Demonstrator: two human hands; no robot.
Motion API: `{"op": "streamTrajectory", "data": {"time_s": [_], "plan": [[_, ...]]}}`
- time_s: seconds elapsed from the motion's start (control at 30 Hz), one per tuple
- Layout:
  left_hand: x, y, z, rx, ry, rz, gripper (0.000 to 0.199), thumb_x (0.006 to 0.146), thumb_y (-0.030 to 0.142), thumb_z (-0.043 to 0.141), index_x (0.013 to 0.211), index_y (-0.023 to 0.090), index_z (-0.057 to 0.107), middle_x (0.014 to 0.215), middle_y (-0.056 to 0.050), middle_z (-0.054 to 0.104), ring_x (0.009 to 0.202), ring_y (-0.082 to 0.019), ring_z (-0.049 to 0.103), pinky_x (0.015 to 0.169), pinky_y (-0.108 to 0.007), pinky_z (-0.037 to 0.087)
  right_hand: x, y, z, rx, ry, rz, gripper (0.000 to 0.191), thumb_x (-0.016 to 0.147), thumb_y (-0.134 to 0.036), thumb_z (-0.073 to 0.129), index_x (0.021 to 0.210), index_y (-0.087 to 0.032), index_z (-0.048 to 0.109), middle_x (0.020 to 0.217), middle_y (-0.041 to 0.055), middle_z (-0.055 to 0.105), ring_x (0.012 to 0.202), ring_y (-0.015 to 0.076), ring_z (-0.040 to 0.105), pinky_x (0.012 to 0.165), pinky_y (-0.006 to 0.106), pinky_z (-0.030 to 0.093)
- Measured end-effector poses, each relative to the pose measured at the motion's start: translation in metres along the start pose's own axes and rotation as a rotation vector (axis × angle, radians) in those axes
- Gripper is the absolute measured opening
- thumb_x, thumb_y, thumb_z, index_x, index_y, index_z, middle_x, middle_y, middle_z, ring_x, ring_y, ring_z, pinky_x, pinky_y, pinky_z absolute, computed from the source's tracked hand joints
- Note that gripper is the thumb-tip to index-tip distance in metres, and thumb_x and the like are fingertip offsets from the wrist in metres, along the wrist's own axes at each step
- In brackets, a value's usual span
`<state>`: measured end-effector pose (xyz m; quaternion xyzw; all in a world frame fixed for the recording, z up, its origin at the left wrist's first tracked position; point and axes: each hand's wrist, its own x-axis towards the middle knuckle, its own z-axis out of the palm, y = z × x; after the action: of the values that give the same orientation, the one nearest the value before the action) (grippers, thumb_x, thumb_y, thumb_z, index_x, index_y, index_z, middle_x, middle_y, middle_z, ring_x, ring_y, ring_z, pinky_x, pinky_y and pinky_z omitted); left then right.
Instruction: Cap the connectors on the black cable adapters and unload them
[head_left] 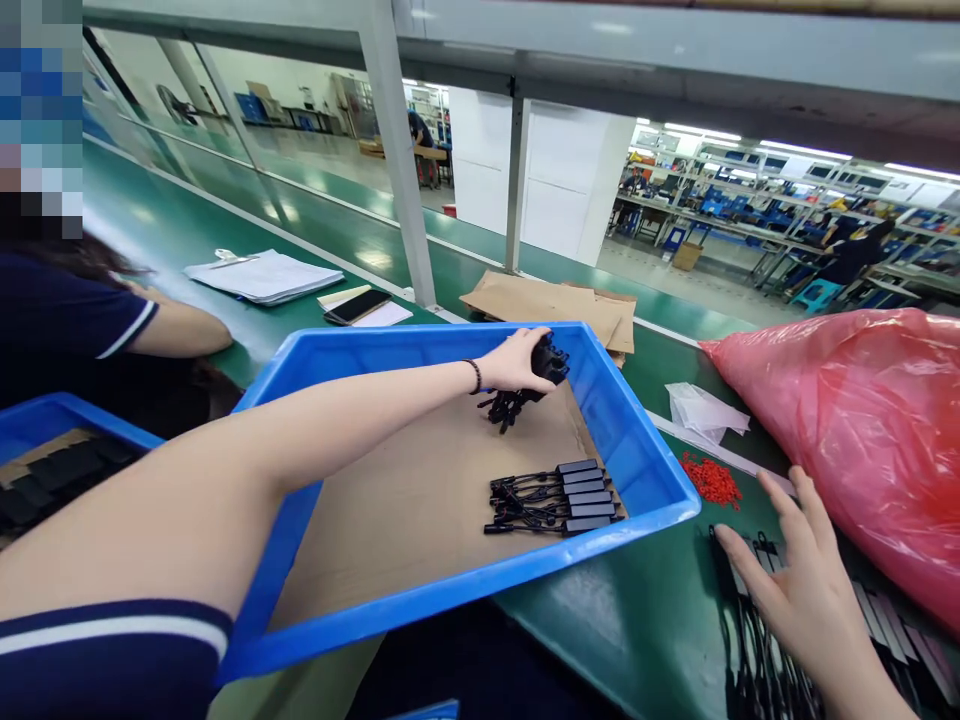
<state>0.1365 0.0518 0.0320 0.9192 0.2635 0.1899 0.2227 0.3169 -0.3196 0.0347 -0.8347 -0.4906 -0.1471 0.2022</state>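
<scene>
My left hand (516,362) reaches into a blue plastic bin (450,588) and grips a bunch of black cabled modules (550,360), their short cables dangling below. The bunch hangs over the bin's far right corner. Beneath it, a row of similar black modules (589,495) lies on the brown cardboard lining (405,500), cables pointing left. Outside the bin on the right, my right hand (802,580) hovers with fingers spread and nothing in it. Under and around that hand lie more modules with long black cables (757,640) on the green bench.
A large pink plastic bag (862,420) bulges at the right, beside a pile of small red parts (712,480). Cardboard sheets (555,305), a phone (358,306) and papers (266,275) lie behind the bin. A co-worker's arm (176,325) rests at left near another blue bin (60,405).
</scene>
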Motion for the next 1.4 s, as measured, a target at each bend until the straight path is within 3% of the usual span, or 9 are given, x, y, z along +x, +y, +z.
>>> {"op": "streamTrajectory", "data": {"time_s": [0.23,0.37,0.47,0.63,0.8,1.07,1.17,1.27,1.4], "plan": [[-0.047,0.034,-0.081,-0.501,0.165,0.134,0.105,0.057,0.042,0.079,0.142,0.013,0.026,0.141,-0.014,0.04,0.129,-0.028,0.039,0.11,-0.039,0.03,0.107,-0.121,-0.013,0.273,0.153,-0.762,0.076,0.084,-0.043,0.056,0.146,-0.024,0.017,0.151,0.0123,0.018,0.14,0.0294,0.021,0.11,0.05,0.031],[-0.076,0.057,-0.099,-0.905,0.166,0.24,0.096,0.056,0.033,0.079,0.139,0.017,0.033,0.137,-0.012,0.045,0.126,-0.029,0.042,0.106,-0.041,0.034,0.17,-0.19,0.012,0.379,0.155,-1.188,0.096,0.077,-0.058,0.06,0.148,-0.024,0.005,0.154,0.0134,-0.007,0.142,0.0351,0.004,0.109,0.058,0.024],[-0.09,0.06,-0.102,-1.169,0.156,0.21,0.079,0.057,0.036,0.074,0.128,0.019,0.044,0.125,-0.011,0.056,0.118,-0.032,0.049,0.1,-0.044,0.04,0.193,-0.231,0.029,0.494,0.216,-1.314,0.099,0.077,-0.065,0.053,0.148,-0.023,-0.002,0.154,0.0151,-0.004,0.141,0.0363,0.005,0.109,0.059,0.021],[-0.104,0.052,-0.084,-1.524,0.171,0.126,0.046,0.068,0.043,0.065,0.108,0.023,0.057,0.115,-0.005,0.062,0.121,-0.028,0.048,0.103,-0.035,0.04,0.191,-0.259,0.054,0.674,0.311,-1.308,0.087,0.081,-0.071,0.033,0.147,-0.019,0.009,0.149,0.0191,0.019,0.137,0.0368,0.024,0.106,0.06,0.023],[-0.109,0.048,-0.06,-1.68,0.041,-0.028,0.047,0.068,0.044,0.067,0.109,0.023,0.058,0.111,-0.005,0.063,0.12,-0.025,0.05,0.102,-0.033,0.041,0.182,-0.249,0.082,0.796,0.236,-1.207,0.084,0.078,-0.073,0.037,0.142,-0.02,0.025,0.138,0.0183,0.039,0.126,0.0341,0.041,0.097,0.051,0.037],[-0.107,0.031,-0.071,-1.344,0.101,-0.237,0.063,0.057,0.038,0.067,0.115,0.018,0.053,0.107,-0.009,0.064,0.103,-0.031,0.059,0.086,-0.043,0.049,0.189,-0.241,0.073,0.89,-0.056,-1.169,0.075,0.082,-0.067,0.042,0.14,-0.02,0.03,0.146,0.0126,0.034,0.133,0.0269,0.033,0.106,0.045,0.03],[-0.107,0.019,-0.087,-1.123,0.189,-0.101,0.074,0.057,0.042,0.061,0.126,0.018,0.047,0.116,-0.01,0.061,0.111,-0.036,0.055,0.089,-0.05,0.047,0.198,-0.239,0.071,1.04,-0.101,-0.873,0.055,0.089,-0.053,0.042,0.132,-0.019,0.039,0.14,0.0128,0.04,0.127,0.0236,0.039,0.103,0.043,0.034],[-0.107,0.013,-0.099,-0.955,0.261,-0.015,0.082,0.06,0.053,0.052,0.133,0.019,0.04,0.126,-0.01,0.057,0.124,-0.037,0.045,0.096,-0.055,0.041,0.202,-0.237,0.085,1.158,-0.404,-0.533,0.041,0.088,-0.046,0.047,0.115,-0.016,0.049,0.118,0.0121,0.056,0.106,0.0191,0.053,0.092,0.037,0.042],[-0.109,0.014,-0.105,-0.859,0.281,-0.079,0.091,0.058,0.062,0.047,0.139,0.022,0.035,0.134,-0.009,0.051,0.131,-0.039,0.035,0.097,-0.058,0.038,0.192,-0.243,0.104,1.236,-1.005,-0.494,0.042,0.082,-0.048,0.058,0.108,-0.015,0.052,0.095,0.0049,0.06,0.083,0.013,0.054,0.076,0.029,0.045]]}}
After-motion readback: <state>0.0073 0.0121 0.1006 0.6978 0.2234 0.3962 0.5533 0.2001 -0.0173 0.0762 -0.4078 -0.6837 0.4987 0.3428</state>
